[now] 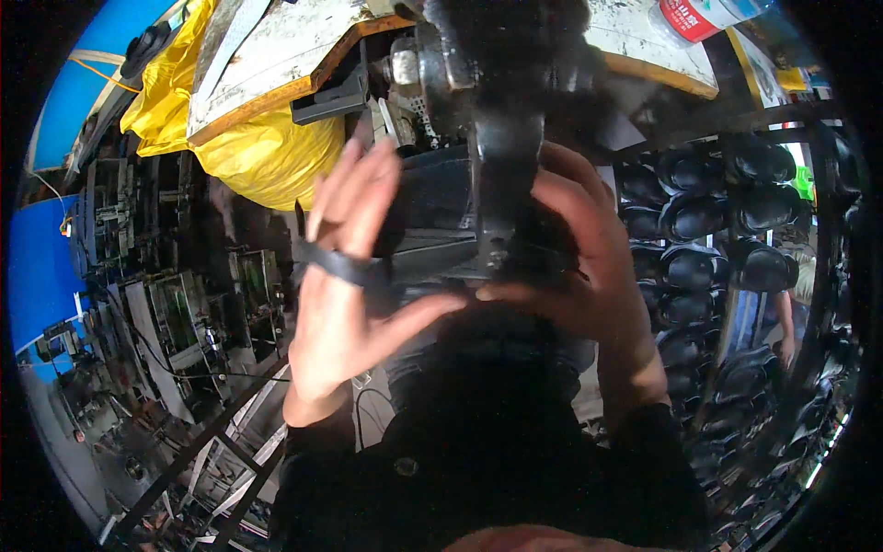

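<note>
My left hand (345, 267) is raised left of a dark machine post (508, 138), its fingers stretched upward and a little blurred. A black band (336, 262) wraps round its palm. Across from it, my right hand (593, 248) curves beside the post, with thumb and fingers wide apart and some fingertips hidden in shadow. Both thumbs point inward and nearly meet below the post. Between the hands lies a dark grey-black piece (428, 239); its kind is too dim to make out, and I cannot tell whether either hand touches it.
A worn white worktop (276, 55) with an orange-brown edge runs behind the machine, with a yellow plastic bag (267, 156) hanging under it. A bottle (704, 14) stands at the far right. Racks of glossy black rounded items (694, 267) fill the right. Metal frames (230, 460) stand at left.
</note>
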A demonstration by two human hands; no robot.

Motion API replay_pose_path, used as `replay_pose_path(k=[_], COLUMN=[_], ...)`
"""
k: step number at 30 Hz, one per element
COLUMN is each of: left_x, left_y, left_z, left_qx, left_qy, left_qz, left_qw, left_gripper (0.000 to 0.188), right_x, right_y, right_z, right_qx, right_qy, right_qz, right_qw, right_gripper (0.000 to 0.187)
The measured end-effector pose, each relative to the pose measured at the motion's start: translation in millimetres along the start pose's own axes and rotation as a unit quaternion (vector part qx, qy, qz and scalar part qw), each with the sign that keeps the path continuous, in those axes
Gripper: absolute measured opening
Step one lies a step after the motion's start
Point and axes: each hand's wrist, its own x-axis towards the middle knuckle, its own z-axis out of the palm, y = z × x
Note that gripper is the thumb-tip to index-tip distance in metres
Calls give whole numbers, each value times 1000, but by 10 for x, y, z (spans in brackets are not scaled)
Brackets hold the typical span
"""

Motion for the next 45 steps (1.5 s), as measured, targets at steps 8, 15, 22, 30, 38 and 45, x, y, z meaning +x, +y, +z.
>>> replay_pose_path(k=[8, 15, 22, 30, 38, 45], left_x=[205, -46, -40, 32, -31, -120], left_y=[-40, -176, -209, 83, -48, -204], left_z=[191, 568, 828, 816, 688, 864], left_qx=[-98, -452, -549, -541, -483, -553], left_qy=[-54, 30, 83, 65, 18, 106], left_qz=[15, -171, -77, -183, -251, -102], left_qw=[994, 875, 828, 818, 839, 820], left_gripper=[94, 100, 107, 123, 126, 84], right_x=[126, 12, -910, -1089, -1050, -1091], right_y=[-220, -74, 1046, 1265, 1237, 1170], right_z=[-96, -145, 334, 671, 649, 354], right_qx=[-112, -79, 224, 231, 273, 241], right_qy=[-46, -14, 43, 2, -4, 74], right_qz=[9, -27, 147, 167, 242, 225], right_qw=[993, 996, 963, 959, 931, 941], right_gripper=[80, 95, 106, 94, 89, 83])
